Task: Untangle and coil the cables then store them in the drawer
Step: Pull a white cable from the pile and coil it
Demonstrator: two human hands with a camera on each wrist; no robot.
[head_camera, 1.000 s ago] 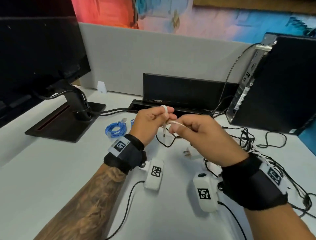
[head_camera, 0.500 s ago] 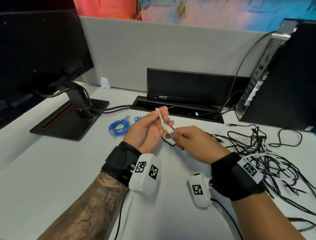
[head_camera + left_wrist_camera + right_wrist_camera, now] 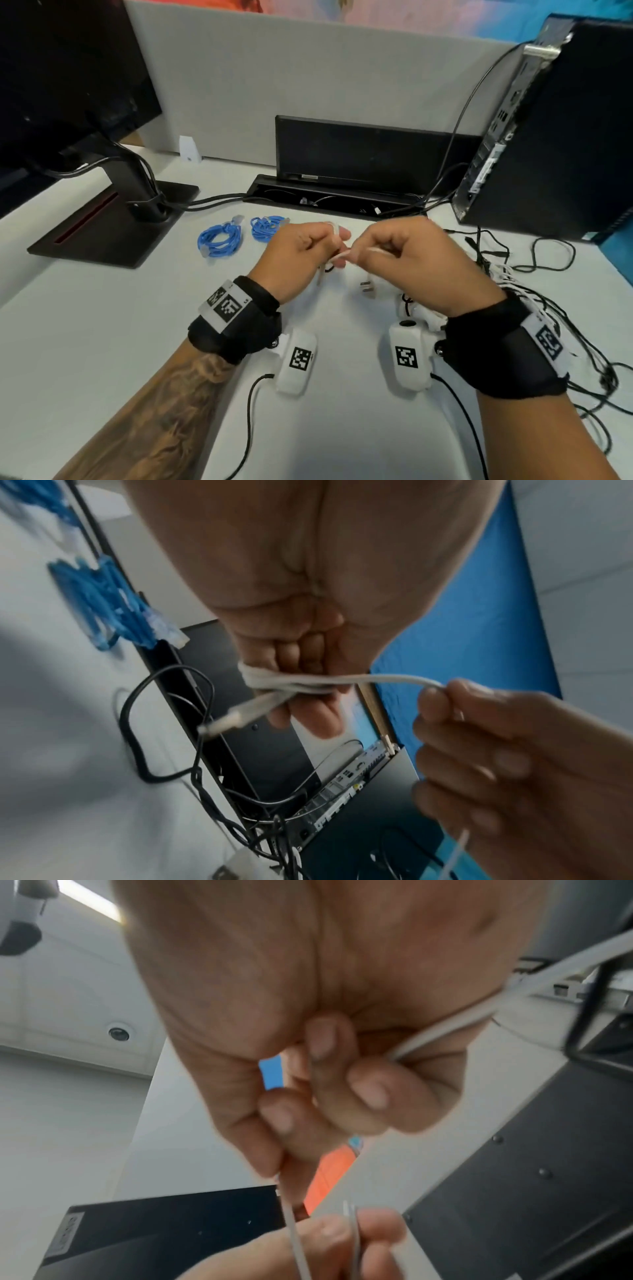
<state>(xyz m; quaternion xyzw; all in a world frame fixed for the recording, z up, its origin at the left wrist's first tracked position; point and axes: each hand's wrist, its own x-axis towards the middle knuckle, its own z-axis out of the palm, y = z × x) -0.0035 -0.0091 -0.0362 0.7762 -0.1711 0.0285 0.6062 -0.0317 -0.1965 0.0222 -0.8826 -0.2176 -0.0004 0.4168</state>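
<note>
A thin white cable (image 3: pixel 291 683) is looped several times around the fingers of my left hand (image 3: pixel 308 253), and its plug end (image 3: pixel 226 721) hangs loose below them. My right hand (image 3: pixel 394 253) pinches the free run of the same white cable (image 3: pixel 346 255) just right of the left hand; the strand (image 3: pixel 294 1231) leads down to the left hand's fingers. Two coiled blue cables (image 3: pixel 219 240) (image 3: pixel 267 228) lie on the desk behind my left hand. A tangle of black cables (image 3: pixel 548 308) spreads at the right. No drawer is visible.
A monitor stand (image 3: pixel 113 222) sits at the left, a black cable tray (image 3: pixel 329 198) at the back, a black computer tower (image 3: pixel 555 137) at the right. A white plug adapter (image 3: pixel 366 287) lies under my hands. The grey desk (image 3: pixel 102 342) stretches in front.
My left hand turned palm-down and closed over the white loops. My right hand rose and drew the cable level with the left. The head view tilted down.
</note>
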